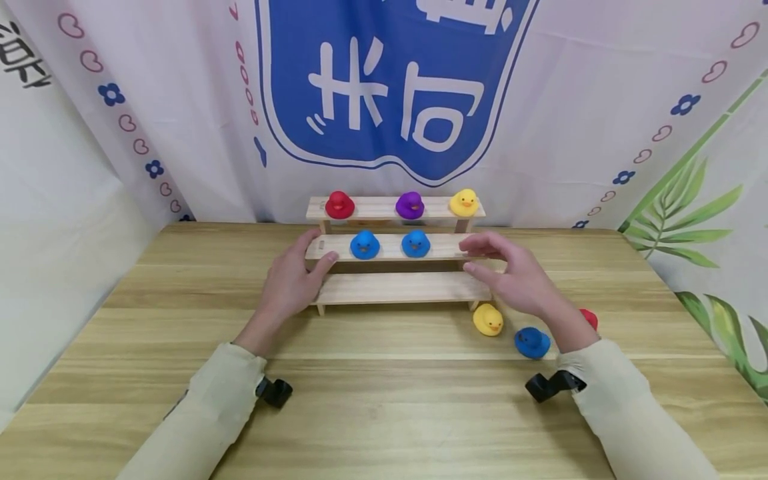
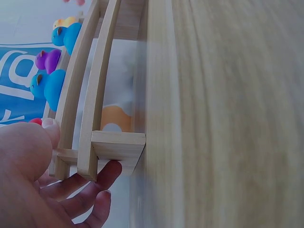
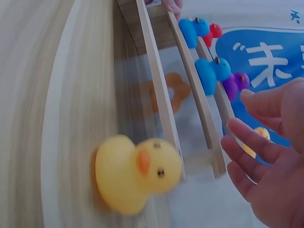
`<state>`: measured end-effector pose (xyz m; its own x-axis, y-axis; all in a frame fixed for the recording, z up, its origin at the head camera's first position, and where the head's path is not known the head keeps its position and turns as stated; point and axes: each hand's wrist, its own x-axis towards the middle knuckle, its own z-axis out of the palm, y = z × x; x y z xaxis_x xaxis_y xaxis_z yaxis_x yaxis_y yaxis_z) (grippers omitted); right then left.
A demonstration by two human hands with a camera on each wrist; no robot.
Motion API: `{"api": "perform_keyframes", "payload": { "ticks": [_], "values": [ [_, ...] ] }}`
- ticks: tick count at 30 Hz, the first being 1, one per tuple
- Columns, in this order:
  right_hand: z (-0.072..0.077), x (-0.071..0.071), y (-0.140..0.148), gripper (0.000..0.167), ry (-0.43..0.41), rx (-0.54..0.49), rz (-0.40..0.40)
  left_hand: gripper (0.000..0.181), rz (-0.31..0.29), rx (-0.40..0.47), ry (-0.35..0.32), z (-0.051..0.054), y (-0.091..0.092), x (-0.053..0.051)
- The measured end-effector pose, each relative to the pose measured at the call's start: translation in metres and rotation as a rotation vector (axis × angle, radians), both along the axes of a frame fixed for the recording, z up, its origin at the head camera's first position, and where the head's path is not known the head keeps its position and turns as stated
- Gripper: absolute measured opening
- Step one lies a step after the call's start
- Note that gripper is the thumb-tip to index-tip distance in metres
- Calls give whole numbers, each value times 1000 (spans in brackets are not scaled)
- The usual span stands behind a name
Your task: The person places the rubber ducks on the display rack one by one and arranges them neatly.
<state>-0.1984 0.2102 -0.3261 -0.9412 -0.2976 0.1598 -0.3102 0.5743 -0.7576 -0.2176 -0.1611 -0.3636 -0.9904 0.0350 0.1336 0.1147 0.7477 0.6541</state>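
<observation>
A three-step wooden display shelf stands at the table's back. My left hand grips the left end of its middle step, with the thumb on top and fingers around the end. Loosely bent fingers of my right hand hover by the right end of that step, holding nothing; the right wrist view shows a gap to the wood. Two blue rubber ducks sit on the middle step. The top step carries a red duck, a purple duck and a yellow duck.
On the wooden table, another yellow duck lies by the shelf's front right foot. Beside it is a blue duck, and a red duck is partly hidden behind my right forearm. A printed curtain hangs behind the shelf.
</observation>
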Motion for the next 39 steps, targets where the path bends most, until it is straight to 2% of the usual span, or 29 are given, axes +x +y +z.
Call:
{"api": "perform_keyframes", "payload": {
  "ticks": [5, 12, 20, 26, 35, 39],
  "values": [
    [-1, 7, 16, 29, 27, 20, -1, 69, 1, 2, -2, 0, 0, 0],
    [-8, 15, 34, 28, -8, 64, 6, 69, 5, -1, -9, 1, 1, 0],
    [-14, 23, 49, 26, -51, 123, 79, 69, 8, 0, 1, 0, 1, 0],
    [-17, 25, 55, 24, -92, 153, 129, 68, 12, -3, 11, -2, 0, -1],
    [-20, 25, 61, 33, -183, 220, 146, 69, 4, 4, 4, 0, -1, 0],
    [-25, 23, 62, 34, -171, 258, 184, 69, 5, 7, 1, -1, -1, 0]
  ]
}}
